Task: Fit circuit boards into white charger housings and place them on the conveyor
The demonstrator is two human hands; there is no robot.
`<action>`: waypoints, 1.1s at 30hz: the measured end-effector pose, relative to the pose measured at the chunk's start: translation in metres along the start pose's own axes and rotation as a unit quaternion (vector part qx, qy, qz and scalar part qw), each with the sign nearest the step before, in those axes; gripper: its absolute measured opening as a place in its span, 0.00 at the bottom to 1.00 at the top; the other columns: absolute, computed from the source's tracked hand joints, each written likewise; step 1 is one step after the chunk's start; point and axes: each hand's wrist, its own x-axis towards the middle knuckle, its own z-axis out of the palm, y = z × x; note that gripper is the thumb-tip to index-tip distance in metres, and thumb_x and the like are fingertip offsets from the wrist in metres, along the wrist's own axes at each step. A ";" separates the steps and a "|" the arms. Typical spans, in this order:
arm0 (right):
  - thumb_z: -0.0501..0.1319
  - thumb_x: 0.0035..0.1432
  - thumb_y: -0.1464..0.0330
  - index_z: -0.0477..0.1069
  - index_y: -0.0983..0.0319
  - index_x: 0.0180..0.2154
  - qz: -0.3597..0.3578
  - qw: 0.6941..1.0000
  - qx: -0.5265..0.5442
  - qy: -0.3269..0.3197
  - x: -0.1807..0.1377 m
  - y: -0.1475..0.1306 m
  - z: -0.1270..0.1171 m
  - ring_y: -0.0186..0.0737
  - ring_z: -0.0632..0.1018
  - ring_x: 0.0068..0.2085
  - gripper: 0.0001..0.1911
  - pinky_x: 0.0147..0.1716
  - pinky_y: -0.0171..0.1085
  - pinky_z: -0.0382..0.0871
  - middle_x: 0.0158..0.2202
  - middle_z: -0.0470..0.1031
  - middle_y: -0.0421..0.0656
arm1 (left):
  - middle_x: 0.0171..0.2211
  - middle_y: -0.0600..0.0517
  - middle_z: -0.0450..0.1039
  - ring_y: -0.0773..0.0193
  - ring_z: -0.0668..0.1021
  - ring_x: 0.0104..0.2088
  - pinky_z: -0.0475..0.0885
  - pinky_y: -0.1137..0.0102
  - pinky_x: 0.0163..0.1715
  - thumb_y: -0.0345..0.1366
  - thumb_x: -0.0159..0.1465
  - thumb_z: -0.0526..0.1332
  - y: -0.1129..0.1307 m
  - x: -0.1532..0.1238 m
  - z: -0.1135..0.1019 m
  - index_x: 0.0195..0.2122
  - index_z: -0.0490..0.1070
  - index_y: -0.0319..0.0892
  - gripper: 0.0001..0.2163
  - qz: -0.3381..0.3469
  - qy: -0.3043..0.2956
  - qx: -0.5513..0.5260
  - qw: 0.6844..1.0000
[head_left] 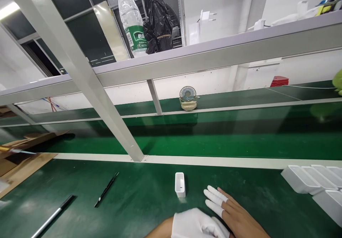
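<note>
Nearest, left hand (196, 225), white-gloved, lies loosely curled on the green table (139, 202), grasping nothing. Right hand (235, 216), fingers flat with white cots, rests beside it, empty. White charger housing (180, 184) stands upright just beyond them. Tweezers (106, 189) lie leftward. Farther back, small fan (188, 98).

Case (180, 184) stands just beyond hands, pens (106, 189) to its left, trays (310, 178) far right.
</note>
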 end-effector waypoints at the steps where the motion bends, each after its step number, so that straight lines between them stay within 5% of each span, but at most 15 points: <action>1: 0.55 0.51 0.78 0.71 0.65 0.54 -0.002 1.000 0.000 0.001 0.000 0.000 0.000 0.47 0.64 0.65 0.27 0.65 0.48 0.59 0.61 0.69 0.49 | 0.42 0.46 0.77 0.50 0.78 0.49 0.71 0.58 0.52 0.55 0.60 0.63 0.000 0.000 0.000 0.44 0.79 0.36 0.25 -0.001 0.001 0.002 1.000; 9: 0.53 0.43 0.80 0.73 0.64 0.49 0.015 0.999 0.024 -0.017 0.003 -0.002 -0.007 0.48 0.65 0.65 0.29 0.65 0.49 0.60 0.60 0.71 0.50 | 0.43 0.46 0.76 0.49 0.78 0.51 0.70 0.58 0.53 0.53 0.62 0.63 0.001 -0.001 0.001 0.44 0.78 0.37 0.22 -0.012 0.004 -0.003 1.000; 20: 0.54 0.43 0.79 0.73 0.59 0.37 0.050 0.996 0.049 -0.048 -0.004 -0.003 -0.002 0.50 0.75 0.56 0.19 0.63 0.51 0.64 0.41 0.80 0.45 | 0.42 0.42 0.77 0.49 0.78 0.49 0.69 0.54 0.56 0.61 0.54 0.66 -0.008 0.002 0.003 0.42 0.78 0.35 0.31 -0.003 0.008 -0.023 1.000; 27: 0.53 0.43 0.80 0.74 0.60 0.38 0.028 0.998 0.002 -0.052 -0.002 -0.001 -0.002 0.51 0.74 0.58 0.20 0.58 0.50 0.71 0.45 0.79 0.47 | 0.43 0.44 0.76 0.49 0.77 0.51 0.70 0.57 0.54 0.58 0.58 0.64 0.000 -0.001 0.003 0.42 0.79 0.38 0.25 0.002 -0.001 -0.016 1.000; 33: 0.53 0.45 0.80 0.74 0.62 0.45 -0.001 1.000 0.005 -0.012 0.001 0.000 -0.002 0.46 0.72 0.60 0.25 0.64 0.47 0.63 0.51 0.78 0.47 | 0.42 0.44 0.76 0.50 0.77 0.50 0.69 0.57 0.54 0.59 0.56 0.65 0.002 0.000 0.001 0.42 0.78 0.36 0.27 0.015 -0.010 -0.037 0.999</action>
